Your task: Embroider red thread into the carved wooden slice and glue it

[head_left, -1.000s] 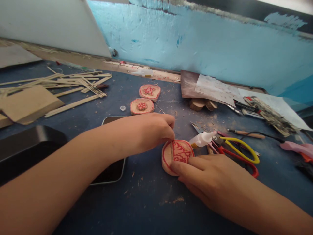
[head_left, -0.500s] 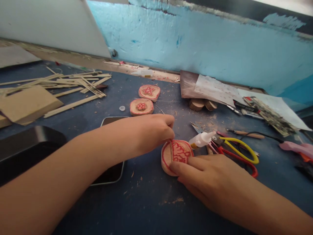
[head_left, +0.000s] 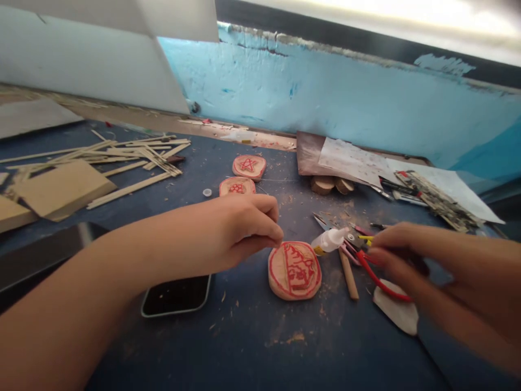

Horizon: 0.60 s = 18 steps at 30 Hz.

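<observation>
My left hand (head_left: 254, 228) is pinched just above the upper left edge of a round wood slice (head_left: 299, 271) with a red carved drawing. A thin wire or thread runs toward this hand, but what lies between its fingertips is hidden. On the right, my right hand (head_left: 415, 260), slightly blurred, has its fingers over the red and yellow handles of a pair of pliers (head_left: 372, 271). Beside the slice a small white glue bottle (head_left: 330, 239) lies across the pliers' head.
Two more carved slices, one with a star (head_left: 249, 166) and one with a flower (head_left: 236, 187), lie farther back. Sticks (head_left: 138, 187) and wood blocks (head_left: 65, 187) are at left. A phone (head_left: 177, 298) lies under my left forearm. Scissors (head_left: 321, 220) and a wooden handle (head_left: 349, 274) sit near the bottle.
My right hand has let go of the wood slice and moved right to the pliers' handles. My left hand stays pinched near the slice, shifted slightly left. The view has tilted up a little.
</observation>
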Tool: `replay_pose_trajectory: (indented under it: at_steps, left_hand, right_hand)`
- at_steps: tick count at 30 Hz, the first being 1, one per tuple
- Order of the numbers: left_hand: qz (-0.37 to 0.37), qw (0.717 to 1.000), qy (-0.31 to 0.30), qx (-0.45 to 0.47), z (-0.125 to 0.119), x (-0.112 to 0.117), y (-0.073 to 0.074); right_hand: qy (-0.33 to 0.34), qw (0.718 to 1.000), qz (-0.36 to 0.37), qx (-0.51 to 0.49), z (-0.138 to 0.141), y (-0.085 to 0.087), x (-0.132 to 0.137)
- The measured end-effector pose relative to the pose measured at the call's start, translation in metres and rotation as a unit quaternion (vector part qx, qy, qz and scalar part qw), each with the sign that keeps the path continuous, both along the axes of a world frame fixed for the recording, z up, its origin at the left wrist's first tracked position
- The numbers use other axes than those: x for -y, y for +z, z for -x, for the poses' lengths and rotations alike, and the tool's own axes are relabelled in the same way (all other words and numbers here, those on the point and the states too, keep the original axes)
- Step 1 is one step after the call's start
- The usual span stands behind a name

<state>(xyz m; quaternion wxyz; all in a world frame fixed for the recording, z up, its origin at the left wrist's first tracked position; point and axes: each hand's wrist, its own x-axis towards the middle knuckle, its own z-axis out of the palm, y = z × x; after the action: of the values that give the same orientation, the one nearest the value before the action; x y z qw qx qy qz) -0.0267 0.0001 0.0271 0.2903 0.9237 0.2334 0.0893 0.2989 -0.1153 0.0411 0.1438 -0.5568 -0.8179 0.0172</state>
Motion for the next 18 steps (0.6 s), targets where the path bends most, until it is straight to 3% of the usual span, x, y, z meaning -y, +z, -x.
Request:
replay_pose_trajectory:
  at_steps: [2,3,5,7,10,13,18]
  left_hand:
    - [0.007,0.999,-0.005,0.044,0.000,0.003,0.002]
    - [0.009,0.998,-0.005,0.067,-0.001,0.005,0.003]
    - [0.008,0.994,0.004,0.111,-0.007,0.012,0.004]
    - [0.001,0.990,0.020,0.142,-0.014,0.020,0.003]
    - [0.016,0.980,0.051,0.190,-0.026,0.031,0.002]
    - [0.081,0.964,0.105,0.230,-0.035,0.040,0.002]
    - [0.133,0.929,0.210,0.273,-0.043,0.050,0.005]
  right_hand:
    - [-0.057,0.994,0.003,0.096,-0.031,-0.001,0.002]
    - [-0.037,0.994,-0.016,0.098,-0.044,-0.005,0.002]
    - [-0.035,0.991,0.067,0.109,-0.063,-0.020,0.005]
    - [-0.070,0.987,0.127,0.075,-0.069,-0.036,0.006]
    - [-0.114,0.979,0.159,0.051,-0.058,-0.049,0.006]
    - [-0.132,0.977,0.167,0.029,-0.047,-0.045,0.002]
    - [-0.192,0.968,0.140,-0.083,-0.049,-0.019,0.014]
